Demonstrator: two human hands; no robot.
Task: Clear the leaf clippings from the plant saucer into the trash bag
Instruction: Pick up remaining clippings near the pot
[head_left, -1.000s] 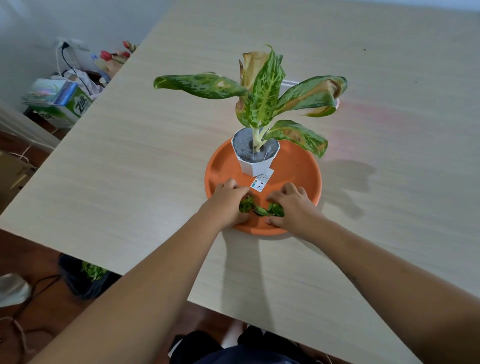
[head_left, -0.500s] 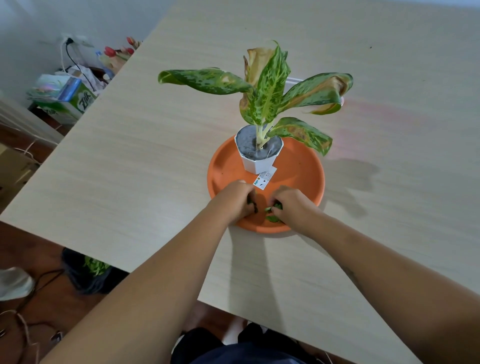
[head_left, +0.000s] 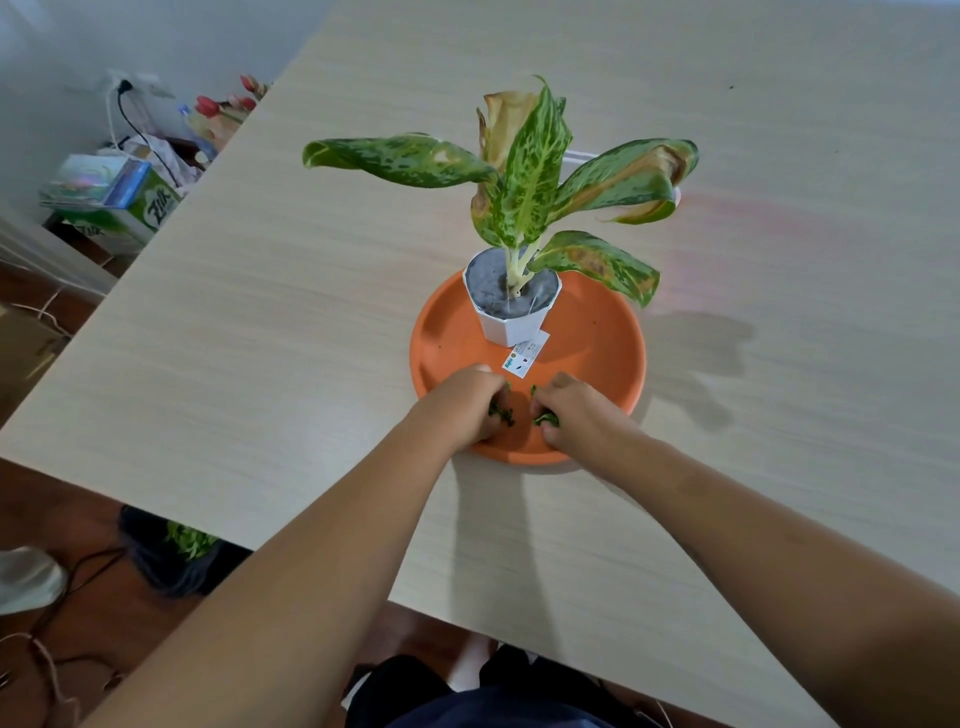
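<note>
Down on the floor at your left, the dark trash bag (head_left: 156, 556) sits half tucked under the table (head_left: 260, 312) edge with its mouth up, and some green bits already show inside it. Up on the table, the round orange saucer (head_left: 441, 338) lies flat, no real long axis to it, with the white pot (head_left: 511, 319) standing upright toward its far side and a little tag (head_left: 524, 356) hanging off the pot's near face.

Your left hand (head_left: 467, 405) is knuckles-up at the saucer's near rim, forearm coming in from the lower left, fingers curled in tight around a small wad of leaf clippings (head_left: 501, 410) that pokes out on the thumb side. There's a bare orange gap, then your right hand (head_left: 576, 410) mirrors it: forearm from the lower right, fingers bunched closed over its own green clump peeking out by the thumb. Both fists rest low in the saucer, close together but not touching. Can't tell if any loose scraps are hidden under your palms.
</note>
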